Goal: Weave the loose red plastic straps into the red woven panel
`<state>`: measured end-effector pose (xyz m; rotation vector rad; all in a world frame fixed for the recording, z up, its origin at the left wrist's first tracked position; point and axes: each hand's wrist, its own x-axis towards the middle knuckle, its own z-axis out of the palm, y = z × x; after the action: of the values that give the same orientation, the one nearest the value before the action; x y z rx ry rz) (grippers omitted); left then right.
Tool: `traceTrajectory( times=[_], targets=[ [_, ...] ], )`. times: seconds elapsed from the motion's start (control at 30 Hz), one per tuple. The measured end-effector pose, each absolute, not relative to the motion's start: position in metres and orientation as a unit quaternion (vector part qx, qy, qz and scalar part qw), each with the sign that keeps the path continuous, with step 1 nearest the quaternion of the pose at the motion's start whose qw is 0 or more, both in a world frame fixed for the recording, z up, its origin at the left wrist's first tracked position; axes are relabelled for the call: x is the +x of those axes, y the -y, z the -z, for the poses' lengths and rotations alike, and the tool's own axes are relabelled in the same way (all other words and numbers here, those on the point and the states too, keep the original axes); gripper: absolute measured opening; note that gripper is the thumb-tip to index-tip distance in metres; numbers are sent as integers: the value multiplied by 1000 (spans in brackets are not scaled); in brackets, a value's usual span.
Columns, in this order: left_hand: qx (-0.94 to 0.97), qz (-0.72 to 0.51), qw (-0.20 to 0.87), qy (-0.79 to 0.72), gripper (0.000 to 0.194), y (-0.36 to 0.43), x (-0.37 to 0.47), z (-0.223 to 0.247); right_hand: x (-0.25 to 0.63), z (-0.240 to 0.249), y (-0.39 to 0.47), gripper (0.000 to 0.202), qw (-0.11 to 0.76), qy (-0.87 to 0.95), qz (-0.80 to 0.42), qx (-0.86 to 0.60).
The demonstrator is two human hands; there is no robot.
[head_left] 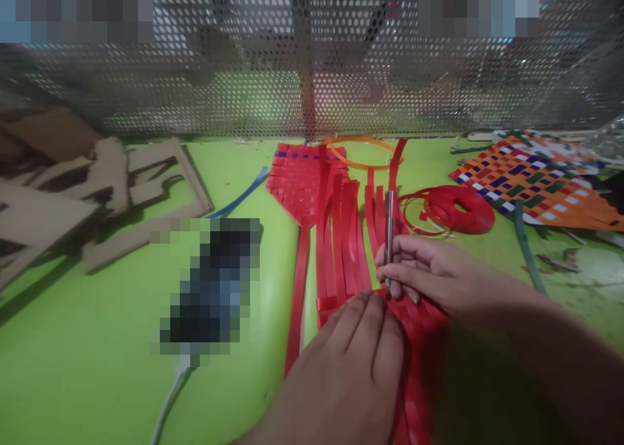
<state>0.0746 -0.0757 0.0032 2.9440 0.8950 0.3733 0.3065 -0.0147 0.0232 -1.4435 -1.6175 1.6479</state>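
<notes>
My right hand pinches a slim, dark metallic pen-like tool, held upright with its lower end at the red weave. Below it lies a woven piece of flat red strips, close to me. Long loose red strips run from its far edge across the green surface. My left hand rests palm down on the weave, fingers stretched out, their tips just left of the tool's lower end. It covers part of the weave.
A finished-looking red weave with a blue band lies behind. Right are a red strip coil and a multicoloured weave. Left are cardboard pieces and a blurred-out device with a white cable. A perforated metal panel stands behind.
</notes>
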Motion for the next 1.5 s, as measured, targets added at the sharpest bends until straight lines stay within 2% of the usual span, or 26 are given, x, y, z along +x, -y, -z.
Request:
traceTrajectory(
  times=[0.27, 0.47, 0.7, 0.9, 1.5],
  targets=[
    [941, -162, 9, -297, 45, 74, 76, -6, 306, -22, 16, 26, 211, 585, -591, -515],
    [947, -136, 25, -290, 45, 74, 75, -8, 306, -23, 13, 30, 212, 574, -604, -511],
    [944, -164, -23, -285, 44, 72, 76, -8, 305, -23, 13, 32, 211, 578, -597, -515],
    [947, -148, -21, -283, 41, 72, 75, -14, 303, -26, 16, 31, 191, 597, -587, -513],
    [945, -172, -14, -277, 40, 68, 78, -13, 305, -21, 15, 30, 221, 589, -585, -512]
  ],
)
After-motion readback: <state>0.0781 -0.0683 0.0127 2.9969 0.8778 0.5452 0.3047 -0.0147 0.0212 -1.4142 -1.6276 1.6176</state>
